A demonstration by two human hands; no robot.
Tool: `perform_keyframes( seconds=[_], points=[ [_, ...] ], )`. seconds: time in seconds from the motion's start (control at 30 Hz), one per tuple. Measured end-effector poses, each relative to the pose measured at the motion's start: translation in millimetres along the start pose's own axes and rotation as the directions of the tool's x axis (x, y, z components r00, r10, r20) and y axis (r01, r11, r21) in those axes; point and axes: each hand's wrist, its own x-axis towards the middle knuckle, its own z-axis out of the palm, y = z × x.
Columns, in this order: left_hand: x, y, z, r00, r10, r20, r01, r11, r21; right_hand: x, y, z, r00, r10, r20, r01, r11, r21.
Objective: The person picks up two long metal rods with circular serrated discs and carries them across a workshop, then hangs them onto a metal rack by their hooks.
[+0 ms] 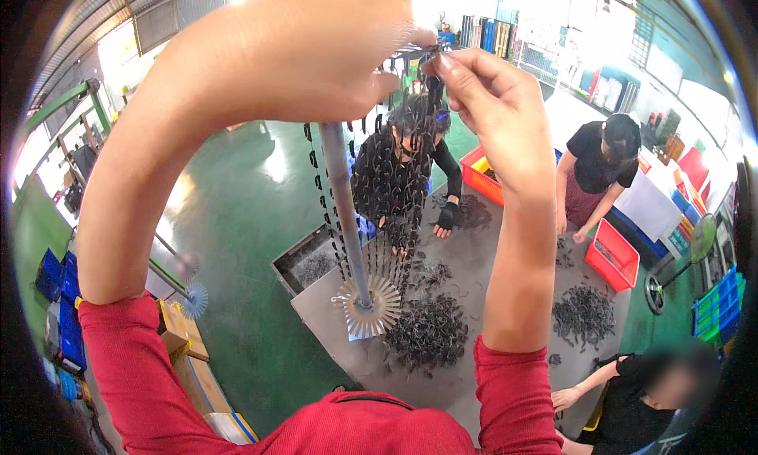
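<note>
Both my arms are raised in front of me. My right hand (pixel 493 100) pinches a small black curved part (pixel 432 67) between thumb and fingertips, at the top of a hanging strand. My left hand (pixel 308 56) is bent over the top of the rack, its fingers curled and mostly hidden behind its back; what they grip cannot be made out. Below it stands a grey upright pole (pixel 345 194) with a slotted metal disc (pixel 371 307) at its foot. Strands of small black parts (pixel 395 171) hang around the pole, running down toward the disc.
Loose black parts (pixel 430 333) lie heaped on the grey table (pixel 347 337), with another pile (pixel 583 314) to the right. Three people in black work around it. Red baskets (pixel 612 254) stand along the far and right sides. Another slotted disc (pixel 194 301) is at left.
</note>
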Motion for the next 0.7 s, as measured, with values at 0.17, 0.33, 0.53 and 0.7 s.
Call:
perform_keyframes(
  seconds=[0.17,0.33,0.53,0.7],
  points=[
    [3.5,7.3,-21.2,0.943,-0.188,0.275,0.256,0.937,-0.236,10.8,4.3,3.0,0.997,0.03,0.072,-0.04,0.989,0.142],
    [-0.2,-6.7,2.1,0.985,-0.085,0.152,0.116,0.97,-0.212,9.6,10.5,-20.8,0.921,0.046,0.386,-0.279,0.769,0.575],
    [-18.2,-18.3,11.7,1.0,0.009,-0.023,-0.014,0.967,-0.253,-16.1,28.0,-67.6,0.944,0.052,0.327,-0.266,0.706,0.656],
    [-27.2,-27.0,24.3,0.993,-0.062,-0.098,0.026,0.943,-0.331,-23.8,-6.9,-83.9,0.919,0.346,0.19,-0.326,0.936,-0.132]
  ],
)
